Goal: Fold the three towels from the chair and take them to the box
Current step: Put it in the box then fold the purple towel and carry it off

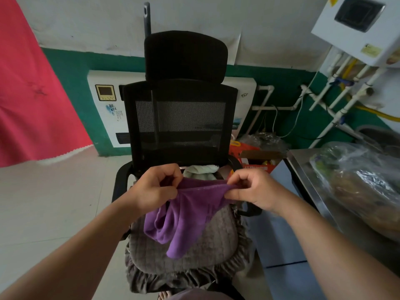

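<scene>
The pale, crumpled towel [201, 171] at the back of the black mesh office chair [179, 118] is showing only its top — the purple fleece towel [184, 217] and both hands are covering the rest. The left hand [154, 189] and right hand [252, 188] are hiding the purple towel's upper corners inside their pinches. The open orange cardboard box [257, 160] is sitting half behind the chair, its contents too small to tell. The steel worktop [307, 180] is running off the right edge.
</scene>
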